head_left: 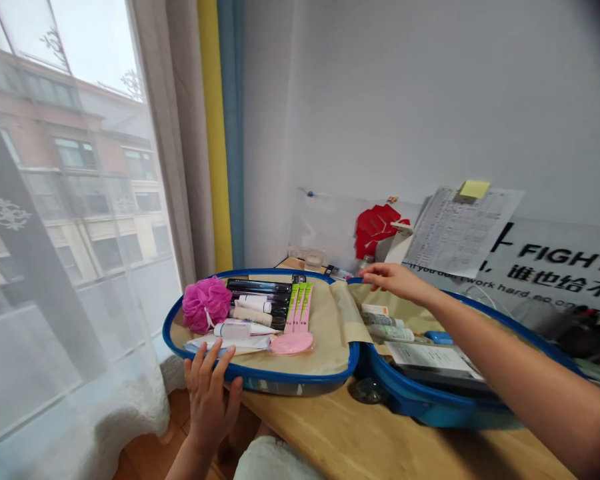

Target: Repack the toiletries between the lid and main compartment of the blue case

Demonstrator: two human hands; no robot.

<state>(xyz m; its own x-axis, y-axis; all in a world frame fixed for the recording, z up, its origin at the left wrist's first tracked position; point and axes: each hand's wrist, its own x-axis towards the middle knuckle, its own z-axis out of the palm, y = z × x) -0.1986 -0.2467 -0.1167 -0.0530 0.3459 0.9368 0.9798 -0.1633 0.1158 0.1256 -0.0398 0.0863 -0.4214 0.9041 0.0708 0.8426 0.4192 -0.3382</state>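
A blue suitcase lies open on a wooden desk, its left half (260,377) holding a pink bath sponge (206,303), tubes, black pens, pink-green sachets (299,307) and a pink pad (291,343). My left hand (210,393) rests on the near rim of that half, fingers spread, holding nothing. My right hand (395,279) reaches across to the far rim of the right half (430,407), fingers extended and flat. In the right half lie small tubes (385,327), a blue item and papers (425,357).
A wooden desk (370,440) stands by a curtained window (70,233). Against the wall lean a printed sheet with a yellow sticky note (473,190), a red fist cutout (377,227) and a banner with black lettering (560,267). Dark clutter sits at far right.
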